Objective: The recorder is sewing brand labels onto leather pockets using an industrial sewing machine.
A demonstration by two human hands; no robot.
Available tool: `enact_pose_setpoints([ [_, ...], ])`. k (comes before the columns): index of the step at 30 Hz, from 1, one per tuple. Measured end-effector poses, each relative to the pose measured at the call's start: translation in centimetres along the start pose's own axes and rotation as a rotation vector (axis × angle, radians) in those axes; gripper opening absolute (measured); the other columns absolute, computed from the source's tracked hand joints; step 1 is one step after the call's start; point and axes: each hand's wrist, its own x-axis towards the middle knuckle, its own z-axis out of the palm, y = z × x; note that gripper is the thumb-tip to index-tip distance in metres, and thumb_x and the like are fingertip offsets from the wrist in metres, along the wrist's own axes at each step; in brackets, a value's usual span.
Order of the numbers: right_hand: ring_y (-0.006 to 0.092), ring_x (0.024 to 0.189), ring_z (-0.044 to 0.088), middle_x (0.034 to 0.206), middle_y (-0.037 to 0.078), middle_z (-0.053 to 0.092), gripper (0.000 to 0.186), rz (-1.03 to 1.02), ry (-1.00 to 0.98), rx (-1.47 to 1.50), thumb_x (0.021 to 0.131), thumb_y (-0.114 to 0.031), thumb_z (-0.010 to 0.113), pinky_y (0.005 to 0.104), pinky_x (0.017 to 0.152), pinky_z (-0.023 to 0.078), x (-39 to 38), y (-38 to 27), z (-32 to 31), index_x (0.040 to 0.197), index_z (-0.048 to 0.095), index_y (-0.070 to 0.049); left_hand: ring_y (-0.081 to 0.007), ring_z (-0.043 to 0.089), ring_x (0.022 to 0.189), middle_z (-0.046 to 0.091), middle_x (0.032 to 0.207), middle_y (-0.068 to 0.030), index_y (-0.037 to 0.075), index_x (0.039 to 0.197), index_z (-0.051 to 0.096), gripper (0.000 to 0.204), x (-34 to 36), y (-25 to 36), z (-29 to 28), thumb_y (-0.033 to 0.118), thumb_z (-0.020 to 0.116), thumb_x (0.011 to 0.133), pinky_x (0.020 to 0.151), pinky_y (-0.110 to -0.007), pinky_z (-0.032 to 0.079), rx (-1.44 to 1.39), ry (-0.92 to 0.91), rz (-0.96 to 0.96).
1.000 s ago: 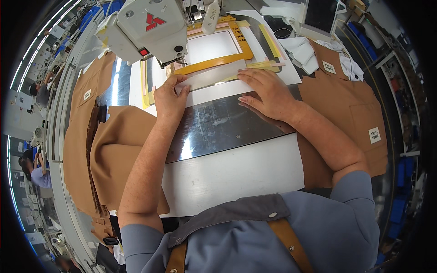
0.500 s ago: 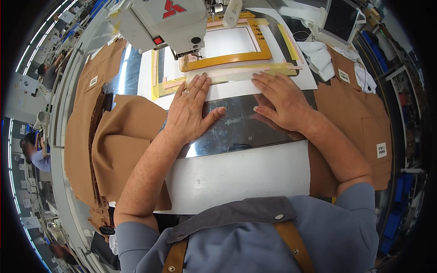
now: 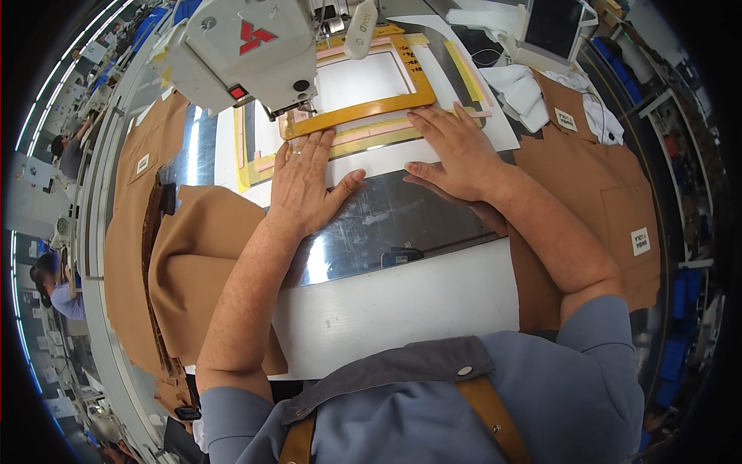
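My left hand [image 3: 305, 184] lies flat on a white sheet [image 3: 372, 161], its fingertips by the near edge of an amber frame [image 3: 363, 107]. Its fingers are together and the thumb stands apart. To the right, my right hand [image 3: 457, 155] rests flat with spread fingers, tips near the frame's right corner. Neither hand grips anything. Yellow and pink tape strips [image 3: 255, 147] border the sheet's inner area, partly covered by my fingers. A white sewing machine head [image 3: 239, 58] hangs over the frame's left side. Beneath my palms is a shiny metal plate [image 3: 379, 224].
Brown fabric pieces [image 3: 205, 240] are heaped at left; more brown fabric [image 3: 580, 178] with white labels lies at right. White cloth [image 3: 522, 93] and a screen [image 3: 553, 31] stand at the far right. A pale board [image 3: 402, 309] lies before me. People work at far left.
Both hands have slid slightly forward, bringing the fingertips closer to the amber frame. The whole view has shifted a little, with the machine and frame appearing farther left.
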Motion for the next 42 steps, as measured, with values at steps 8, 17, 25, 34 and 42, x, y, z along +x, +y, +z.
enact_pose_setpoints([
  [8,0.0309,0.146,0.029,0.151,0.021,0.037,0.093,0.046,-0.007,0.022,0.093,-0.073,0.028,0.0512,0.122,0.011,-0.2,0.3,0.6,0.149,0.032,0.001,-0.0358,0.040,0.139,0.045,0.144,-0.0252,0.004,0.148,0.040,0.087,0.3,0.1,0.2,0.072,0.036,0.092,0.119,-0.051,0.015,0.002,0.042,0.023],
  [17,0.0336,0.146,0.026,0.151,0.023,0.036,0.097,0.060,-0.085,-0.017,0.091,-0.077,0.025,0.0544,0.121,0.010,1.0,0.1,0.5,0.151,0.030,0.000,-0.0374,0.041,0.138,0.049,0.139,-0.0268,0.003,0.146,0.041,0.089,0.3,-0.2,0.4,0.073,0.036,0.091,0.118,-0.053,0.014,0.006,0.036,-0.017],
  [25,0.0405,0.143,0.029,0.146,0.025,0.041,0.098,0.083,-0.080,-0.015,0.091,-0.078,0.026,0.0594,0.118,0.013,2.2,-0.5,0.0,0.149,0.034,0.001,-0.0391,0.041,0.137,0.049,0.139,-0.0267,0.001,0.145,0.041,0.092,0.7,-0.1,0.0,0.074,0.036,0.090,0.118,-0.055,0.013,-0.007,-0.014,-0.061],
  [34,0.0409,0.143,0.030,0.147,0.024,0.041,0.097,0.151,-0.095,-0.042,0.090,-0.078,0.032,0.0598,0.118,0.015,1.5,-0.8,-0.5,0.148,0.035,0.000,-0.0357,0.040,0.138,0.048,0.142,-0.0225,0.003,0.147,0.039,0.088,0.8,0.5,-0.4,0.071,0.041,0.090,0.118,-0.057,0.014,0.013,-0.035,-0.036],
  [42,0.0403,0.146,0.022,0.155,0.019,0.034,0.098,0.108,-0.019,0.132,0.086,-0.076,0.040,0.0656,0.116,0.011,1.7,-1.0,0.4,0.152,0.031,-0.003,-0.0337,0.034,0.143,0.040,0.152,-0.0174,0.005,0.150,0.035,0.076,0.5,-1.1,0.1,0.057,0.042,0.095,0.117,-0.054,0.012,0.045,-0.076,-0.012],
])
